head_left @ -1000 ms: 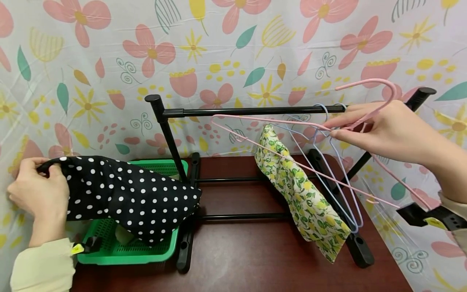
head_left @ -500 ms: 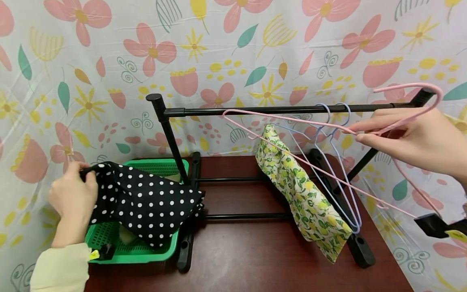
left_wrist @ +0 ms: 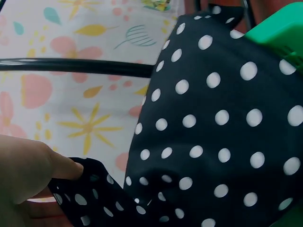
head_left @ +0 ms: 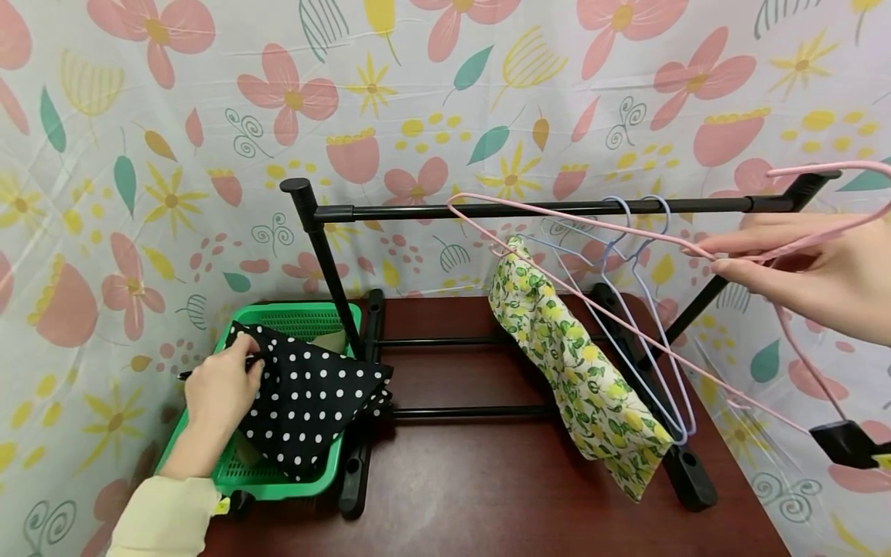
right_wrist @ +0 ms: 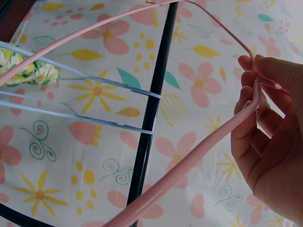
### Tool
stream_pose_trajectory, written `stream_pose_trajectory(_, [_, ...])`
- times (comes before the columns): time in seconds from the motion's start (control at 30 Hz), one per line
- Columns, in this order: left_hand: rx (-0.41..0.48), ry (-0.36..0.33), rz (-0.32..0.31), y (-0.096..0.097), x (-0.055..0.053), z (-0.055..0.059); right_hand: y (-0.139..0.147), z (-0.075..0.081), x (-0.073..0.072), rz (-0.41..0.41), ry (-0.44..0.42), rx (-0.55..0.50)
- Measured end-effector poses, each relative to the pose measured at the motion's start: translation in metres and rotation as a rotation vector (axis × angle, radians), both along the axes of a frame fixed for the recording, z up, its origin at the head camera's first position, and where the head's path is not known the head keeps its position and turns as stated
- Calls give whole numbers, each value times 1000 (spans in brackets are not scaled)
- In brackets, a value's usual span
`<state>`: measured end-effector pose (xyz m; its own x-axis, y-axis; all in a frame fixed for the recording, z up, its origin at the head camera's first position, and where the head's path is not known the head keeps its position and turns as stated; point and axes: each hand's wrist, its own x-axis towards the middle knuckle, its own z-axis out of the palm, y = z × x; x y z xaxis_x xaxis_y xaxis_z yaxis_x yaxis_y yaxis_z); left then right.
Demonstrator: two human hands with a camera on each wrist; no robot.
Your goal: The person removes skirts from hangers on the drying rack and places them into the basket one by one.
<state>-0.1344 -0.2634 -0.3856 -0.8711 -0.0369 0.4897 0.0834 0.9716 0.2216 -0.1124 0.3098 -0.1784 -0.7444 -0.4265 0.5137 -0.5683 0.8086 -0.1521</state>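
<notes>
My left hand (head_left: 221, 384) pinches the edge of a black cloth with white polka dots (head_left: 306, 402), which drapes over the green basket (head_left: 278, 490). In the left wrist view the thumb (left_wrist: 66, 166) presses on a bunched corner of the dotted cloth (left_wrist: 222, 118). On the right, my right hand (head_left: 814, 271) holds a pink clothes hanger (head_left: 592, 223) by its neck, thumb and fingers pinching just below the hook. The right wrist view shows the pink hanger (right_wrist: 189, 161) between thumb and fingers of the right hand (right_wrist: 270, 123).
A black rack (head_left: 501, 211) stands on the dark red table (head_left: 473, 487). Two light blue hangers (head_left: 643, 309) hook over its bar, and a lemon-print cloth (head_left: 564, 348) hangs there. Some pale cloth (head_left: 330, 340) lies in the basket. A flowered curtain (head_left: 431, 77) backs everything.
My left hand has moved right and down with the dotted cloth, which now lies more bunched over the basket. My right hand has drawn the pink hanger to the right.
</notes>
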Motion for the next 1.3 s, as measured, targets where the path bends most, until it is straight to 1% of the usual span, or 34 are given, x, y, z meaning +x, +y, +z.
stream_pose_trajectory(0.13, [-22, -62, -61, 5, 0, -10, 4, -3, 0, -44, -30, -31])
stream_pose_trajectory(0.27, [-32, -141, -108, 8, -2, -21, 6, -5, 0, -10, -37, -65])
stream_pose_trajectory(0.3, [-36, -159, -115, 9, -2, -24, 7, -6, 0, -16, -38, -69])
stream_pose_trajectory(0.43, [-61, -204, -136, 10, -6, -39, 11, -9, 0, 3, -46, -109])
stream_pose_trajectory(0.53, [-105, -241, -159, 12, -8, -49, 13, -13, 1, 15, -60, -151])
stream_pose_trajectory(0.63, [-148, -287, -190, 15, -9, -57, 16, -17, 1, 1, -65, -186])
stream_pose_trajectory(0.73, [-182, -326, -216, 18, -8, -64, 18, -19, 1, -13, -61, -199])
stream_pose_trajectory(0.87, [-218, -378, -227, 22, -5, -70, 19, -21, 1, -8, -45, -199])
stream_pose_trajectory(1.0, [-231, -423, -236, 22, 0, -79, 20, -21, 2, -17, -40, -212])
stream_pose_trajectory(1.17, [-218, -472, -238, 18, 5, -89, 21, -22, 3, -52, -52, -220])
stream_pose_trajectory(1.3, [-196, -546, -220, 16, 4, -93, 23, -23, 3, -79, -37, -191])
